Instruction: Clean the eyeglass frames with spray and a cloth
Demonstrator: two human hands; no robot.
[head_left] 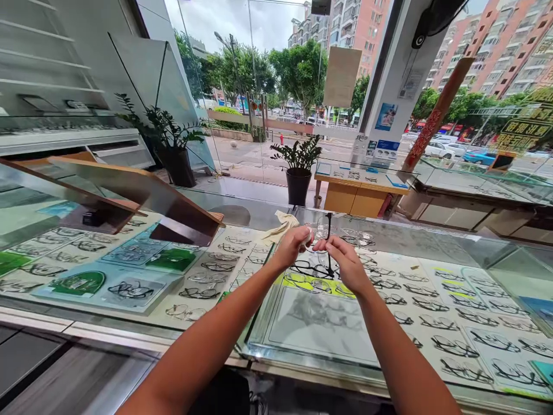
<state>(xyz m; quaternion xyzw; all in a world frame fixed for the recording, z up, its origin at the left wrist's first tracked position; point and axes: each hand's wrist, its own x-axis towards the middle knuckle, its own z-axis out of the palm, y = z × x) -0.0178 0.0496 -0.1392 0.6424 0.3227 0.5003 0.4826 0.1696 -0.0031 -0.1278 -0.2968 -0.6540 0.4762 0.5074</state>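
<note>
In front of me, above the glass counter (319,328), my right hand (349,266) is closed on a pair of eyeglasses (329,226). Their dark temple stands nearly upright, and a clear lens shows faintly beside it. My left hand (292,249) is curled just left of the glasses, fingertips close to the lens. Something small and whitish shows at those fingertips, too small to name. A crumpled cream cloth (283,223) lies on the counter behind my left hand. Beneath my hands is a black eyeglass frame (311,268); whether it touches the held pair I cannot tell.
Rows of eyeglasses (455,346) fill the showcase on both sides. A yellow-green strip (298,282) lies below my hands. Wooden-edged panels (142,184) stand on the left. Beyond the counter are a potted plant (299,173), a wooden display table (349,193) and large windows.
</note>
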